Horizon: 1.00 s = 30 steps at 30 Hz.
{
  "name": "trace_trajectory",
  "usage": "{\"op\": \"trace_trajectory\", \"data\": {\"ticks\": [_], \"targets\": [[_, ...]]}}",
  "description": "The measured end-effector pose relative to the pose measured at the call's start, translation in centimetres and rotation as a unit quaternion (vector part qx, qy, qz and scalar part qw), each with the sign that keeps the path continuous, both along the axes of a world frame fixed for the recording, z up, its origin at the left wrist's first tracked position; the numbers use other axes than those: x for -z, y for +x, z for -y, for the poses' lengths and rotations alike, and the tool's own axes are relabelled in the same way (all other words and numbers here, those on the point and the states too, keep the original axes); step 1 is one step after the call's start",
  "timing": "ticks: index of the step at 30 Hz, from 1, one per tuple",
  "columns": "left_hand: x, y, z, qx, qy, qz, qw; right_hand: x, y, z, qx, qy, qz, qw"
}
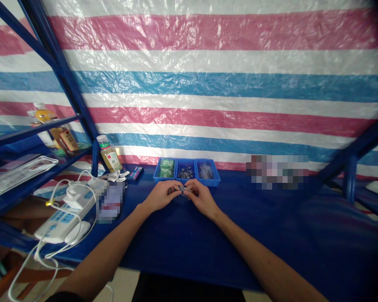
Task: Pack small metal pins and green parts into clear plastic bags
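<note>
My left hand [164, 195] and my right hand [203, 199] meet over the blue table, fingertips close together. Both are closed in a pinch on a small greyish item [184, 189], too small and too covered by the fingers to name. Just beyond my hands stand three blue trays side by side. Green packets fill the left tray [156, 175]. Small metal pieces [185, 171], thin and screw-like, lie in the middle one. Clear plastic pieces, perhaps bags, are in the right tray [211, 183].
To the left are a white power strip [55, 224] with tangled cables, a bottle [111, 158] with a white cap and a small dark blue box [135, 173]. A blue metal frame [66, 90] rises at the left. Striped plastic sheeting [214, 92] hangs behind the table.
</note>
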<state>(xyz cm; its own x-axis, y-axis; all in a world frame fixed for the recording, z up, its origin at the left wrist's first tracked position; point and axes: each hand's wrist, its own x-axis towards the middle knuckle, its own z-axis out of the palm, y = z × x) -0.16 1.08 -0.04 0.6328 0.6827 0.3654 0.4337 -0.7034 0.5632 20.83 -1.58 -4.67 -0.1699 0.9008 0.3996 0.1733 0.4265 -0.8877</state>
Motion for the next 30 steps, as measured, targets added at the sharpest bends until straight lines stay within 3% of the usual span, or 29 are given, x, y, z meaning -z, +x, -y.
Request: {"op": "trace_trajectory", "data": {"ticks": [5,10,15,19,26,30], "targets": [[0.6,0.3,0.3,-0.019,-0.022,0.029,0.999,-0.2,0.0,0.0,0.022,-0.007,-0.037,0.999],[0.6,0.1,0.3,-0.015,0.048,0.017,0.999,-0.2,0.2,0.1,0.032,-0.011,-0.04,0.999],[0.4,0.0,-0.1,0.049,0.127,0.015,0.991,-0.1,0.1,-0.2,0.02,-0.041,-0.096,0.994],[0.6,0.1,-0.3,0.034,0.153,0.016,0.988,-0.3,0.0,-0.2,-0.016,-0.063,-0.12,0.991],[-0.3,0.1,0.3,-0.019,0.146,0.041,0.988,-1.3,0.1,0.8,0.017,0.027,0.006,0.999],[-0.5,0.2,0.6,-0.043,0.13,0.047,0.989,-1.5,-0.1,1.1,0.011,0.052,0.023,0.998]]}}
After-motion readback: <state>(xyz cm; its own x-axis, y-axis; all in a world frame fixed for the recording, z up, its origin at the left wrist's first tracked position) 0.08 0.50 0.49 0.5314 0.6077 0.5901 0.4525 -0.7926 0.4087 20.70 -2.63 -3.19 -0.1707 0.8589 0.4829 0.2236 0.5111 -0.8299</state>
